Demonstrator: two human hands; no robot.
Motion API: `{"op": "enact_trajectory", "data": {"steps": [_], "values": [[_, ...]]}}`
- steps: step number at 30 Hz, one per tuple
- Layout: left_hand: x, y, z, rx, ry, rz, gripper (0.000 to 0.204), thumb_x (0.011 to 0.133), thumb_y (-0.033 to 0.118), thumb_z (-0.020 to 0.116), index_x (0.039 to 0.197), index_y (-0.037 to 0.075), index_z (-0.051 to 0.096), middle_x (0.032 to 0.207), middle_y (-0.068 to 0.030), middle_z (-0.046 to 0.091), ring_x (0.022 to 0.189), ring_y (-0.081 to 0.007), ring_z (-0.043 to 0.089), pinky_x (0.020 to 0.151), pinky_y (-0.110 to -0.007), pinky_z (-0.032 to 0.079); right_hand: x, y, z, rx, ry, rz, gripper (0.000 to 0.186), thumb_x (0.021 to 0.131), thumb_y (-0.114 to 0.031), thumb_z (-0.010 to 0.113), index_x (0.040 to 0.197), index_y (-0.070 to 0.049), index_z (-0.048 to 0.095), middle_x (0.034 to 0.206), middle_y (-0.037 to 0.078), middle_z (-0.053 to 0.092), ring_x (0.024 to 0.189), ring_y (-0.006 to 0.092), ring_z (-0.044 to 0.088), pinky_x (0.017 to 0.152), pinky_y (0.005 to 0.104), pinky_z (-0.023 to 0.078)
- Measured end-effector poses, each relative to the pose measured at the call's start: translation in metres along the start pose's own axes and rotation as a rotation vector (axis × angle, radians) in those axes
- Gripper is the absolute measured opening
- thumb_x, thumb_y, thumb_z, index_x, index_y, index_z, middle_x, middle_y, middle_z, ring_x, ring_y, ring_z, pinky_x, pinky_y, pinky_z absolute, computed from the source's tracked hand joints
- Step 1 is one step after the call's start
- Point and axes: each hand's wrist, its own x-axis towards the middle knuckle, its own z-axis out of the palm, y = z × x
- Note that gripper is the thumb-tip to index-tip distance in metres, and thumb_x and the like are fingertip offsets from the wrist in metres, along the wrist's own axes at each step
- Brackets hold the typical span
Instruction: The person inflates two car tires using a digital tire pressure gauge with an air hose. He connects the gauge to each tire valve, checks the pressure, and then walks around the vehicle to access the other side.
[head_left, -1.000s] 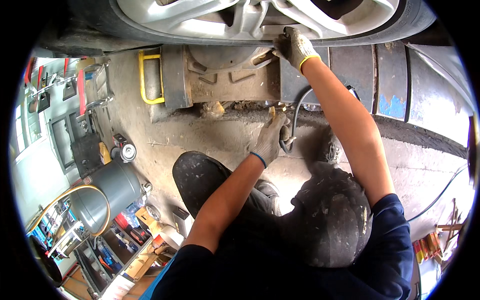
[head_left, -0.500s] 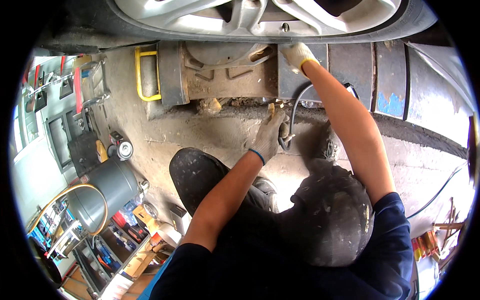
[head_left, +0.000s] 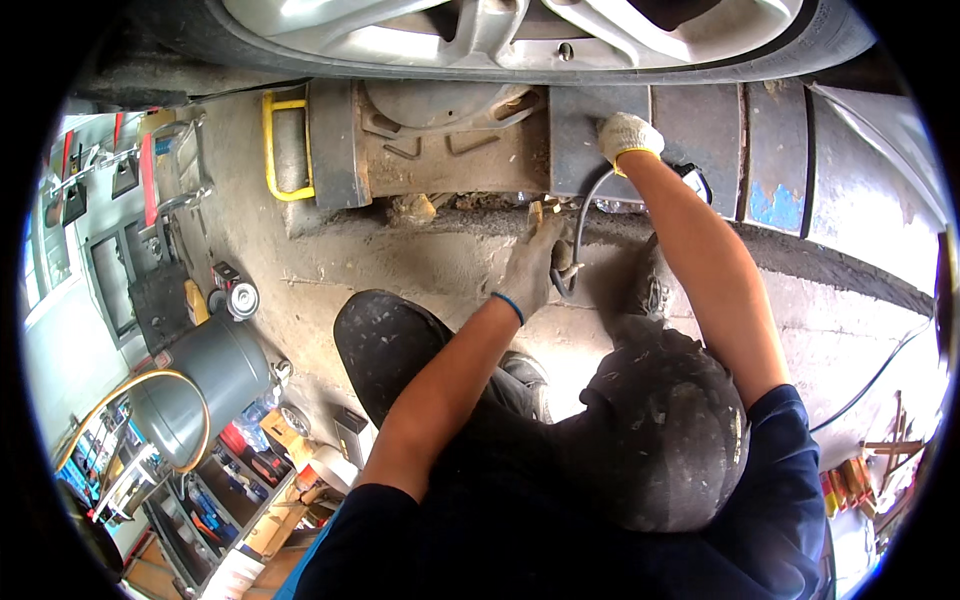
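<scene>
My left hand (head_left: 530,262), in a pale knit glove with a blue cuff edge, closes round a hose fitting with a brass-coloured end (head_left: 536,213). From beside that hand a black hose (head_left: 582,225) loops up and passes behind my right wrist. My right hand (head_left: 630,137), gloved with a yellow cuff edge, is closed over the dark metal plate; what it holds, if anything, is hidden. A dark round device with a pale face (head_left: 693,182), perhaps a gauge, shows partly behind my right forearm. Above both hands is a car tyre (head_left: 560,73) with a silver alloy wheel (head_left: 485,35).
A turntable plate (head_left: 440,110) lies in the recess below the tyre, with a yellow metal handle (head_left: 268,150) left of it. On the left are a grey tank (head_left: 200,385) and a cluttered tool tray (head_left: 215,500). My knee (head_left: 390,335) is close to my left arm.
My right hand has drawn back from the tyre's lower edge, down and to the right, and its fingers are more curled. My left hand stays almost in place with the fitting.
</scene>
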Motion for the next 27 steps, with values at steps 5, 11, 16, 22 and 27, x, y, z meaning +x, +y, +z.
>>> {"op": "enact_trajectory", "data": {"steps": [5, 11, 16, 22, 27], "values": [[0.004, -0.001, 0.0, -0.015, 0.016, -0.024, 0.023, 0.099, 0.031, 0.058, 0.089, 0.01, 0.061, 0.064, 0.0016, 0.052, 0.053, -0.0093, 0.046, 0.051, -0.026, 0.043, -0.009, 0.009, -0.008, 0.158, 0.038, 0.048, 0.052, 0.095, -0.051, 0.049, 0.107, -0.007, 0.072, 0.113, 0.021, 0.068, 0.109, 0.0395, 0.063, 0.093, 0.0469, 0.05], [0.005, 0.004, 0.005, 0.018, 0.035, -0.05, 0.03, 0.097, 0.041, 0.059, 0.089, 0.013, 0.061, 0.062, 0.0049, 0.049, 0.052, -0.0088, 0.043, 0.057, -0.028, 0.045, -0.032, 0.055, -0.042, 0.309, 0.235, -0.028, 0.051, 0.096, -0.05, 0.048, 0.101, -0.006, 0.072, 0.102, 0.025, 0.068, 0.101, 0.0432, 0.063, 0.088, 0.0482, 0.049], [0.013, 0.043, 0.008, -0.045, 0.029, -0.041, 0.033, 0.094, 0.047, 0.063, 0.089, 0.014, 0.059, 0.057, 0.0063, 0.047, 0.049, -0.0075, 0.044, 0.062, -0.029, 0.052, -0.104, 0.152, -0.062, 0.184, 0.294, -0.039, 0.034, 0.091, -0.037, 0.057, 0.101, -0.006, 0.067, 0.097, 0.023, 0.068, 0.096, 0.0432, 0.064, 0.083, 0.0484, 0.05], [0.049, 0.075, 0.014, -0.225, -0.012, -0.024, 0.052, 0.094, 0.062, 0.052, 0.083, 0.012, 0.061, 0.052, 0.0057, 0.046, 0.046, -0.009, 0.04, 0.06, -0.03, 0.049, -0.184, 0.234, 0.006, 0.183, -0.052, 0.042, 0.051, 0.082, -0.036, 0.071, 0.123, -0.007, 0.061, 0.115, 0.02, 0.068, 0.109, 0.0329, 0.066, 0.092, 0.0403, 0.051], [0.068, 0.082, 0.031, -0.133, -0.139, -0.091, 0.061, 0.098, 0.062, 0.042, 0.086, 0.007, 0.064, 0.052, 0.0037, 0.04, 0.046, -0.0114, 0.035, 0.056, -0.027, 0.045, -0.178, 0.224, 0.031, 0.23, 0.018, 0.03, 0.046, 0.079, -0.038, 0.073, 0.11, -0.004, 0.065, 0.104, 0.024, 0.067, 0.099, 0.0421, 0.063, 0.085, 0.0475, 0.05]]}}
